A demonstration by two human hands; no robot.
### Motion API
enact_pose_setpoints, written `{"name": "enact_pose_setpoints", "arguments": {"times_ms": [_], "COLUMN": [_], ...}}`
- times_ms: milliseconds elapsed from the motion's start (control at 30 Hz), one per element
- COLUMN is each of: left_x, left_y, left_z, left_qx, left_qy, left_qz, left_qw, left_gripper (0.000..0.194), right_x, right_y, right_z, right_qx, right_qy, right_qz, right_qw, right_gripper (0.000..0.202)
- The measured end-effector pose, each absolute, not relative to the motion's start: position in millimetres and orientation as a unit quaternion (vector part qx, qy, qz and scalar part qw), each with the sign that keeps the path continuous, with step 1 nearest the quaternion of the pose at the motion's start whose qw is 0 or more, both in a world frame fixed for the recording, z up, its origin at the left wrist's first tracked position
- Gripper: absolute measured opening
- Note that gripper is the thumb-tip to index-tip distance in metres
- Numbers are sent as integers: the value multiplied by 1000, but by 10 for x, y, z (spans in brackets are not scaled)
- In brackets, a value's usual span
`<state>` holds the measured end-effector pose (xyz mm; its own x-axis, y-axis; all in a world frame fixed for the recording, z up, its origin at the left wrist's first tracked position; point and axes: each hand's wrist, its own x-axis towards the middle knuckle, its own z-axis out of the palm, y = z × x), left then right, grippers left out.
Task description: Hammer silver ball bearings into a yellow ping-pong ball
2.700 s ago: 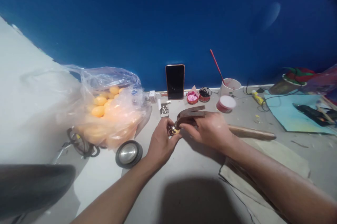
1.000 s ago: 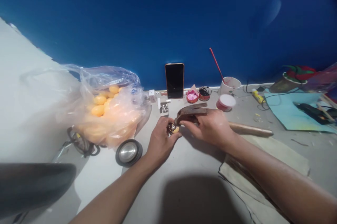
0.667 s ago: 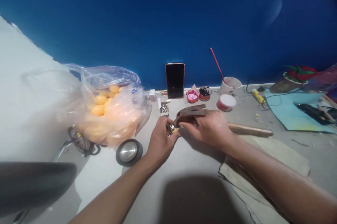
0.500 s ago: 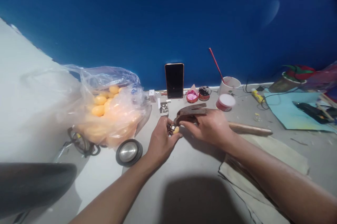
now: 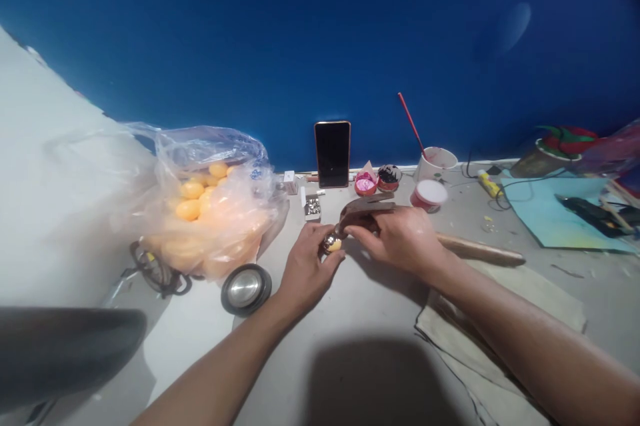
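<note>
My left hand (image 5: 311, 265) pinches a small yellow ball (image 5: 333, 243) partly covered with shiny metallic studs. Closed round a hammer head (image 5: 367, 207) is my right hand (image 5: 400, 239); the wooden handle (image 5: 483, 250) sticks out to the right behind the wrist. The hammer's rounded end is close beside the ball, and whether they touch cannot be made out. Just beyond my left hand a small open box (image 5: 313, 207) holds shiny silver pieces.
A plastic bag (image 5: 215, 213) of orange balls lies left, near a round dark-rimmed lid (image 5: 246, 289). A phone (image 5: 333, 154) stands against the blue wall. Paint pots, a cup (image 5: 436, 163), a cloth (image 5: 535, 293) and blue paper (image 5: 550, 213) are right.
The hammer and my right hand have shifted slightly right. The ball has turned or tilted a little in my left hand, which still grips it.
</note>
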<state>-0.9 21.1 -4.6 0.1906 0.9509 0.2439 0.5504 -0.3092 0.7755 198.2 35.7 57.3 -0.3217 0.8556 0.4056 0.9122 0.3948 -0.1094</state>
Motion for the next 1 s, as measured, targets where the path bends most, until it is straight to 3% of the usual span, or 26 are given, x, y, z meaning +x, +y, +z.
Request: {"name": "enact_pose_setpoints", "arguments": {"times_ms": [200,800,1000], "left_x": [-13,2,-10], "left_y": [191,200,207], "left_z": [-41,-32,-65], "left_qx": [697,657,649], "left_qy": [542,583,577], "left_qz": [381,364,376], "left_qw": [275,309,323], "left_gripper": [21,23,29], "right_x": [2014,1939,1951], "right_y": [383,323,329], "right_z": [565,635,622], "right_qx": [-544,-527,-547], "right_qy": [-808,-828,-817], "right_qz": [-75,-62,-65], "right_qw": [214,184,170], "right_gripper": [42,32,41]}}
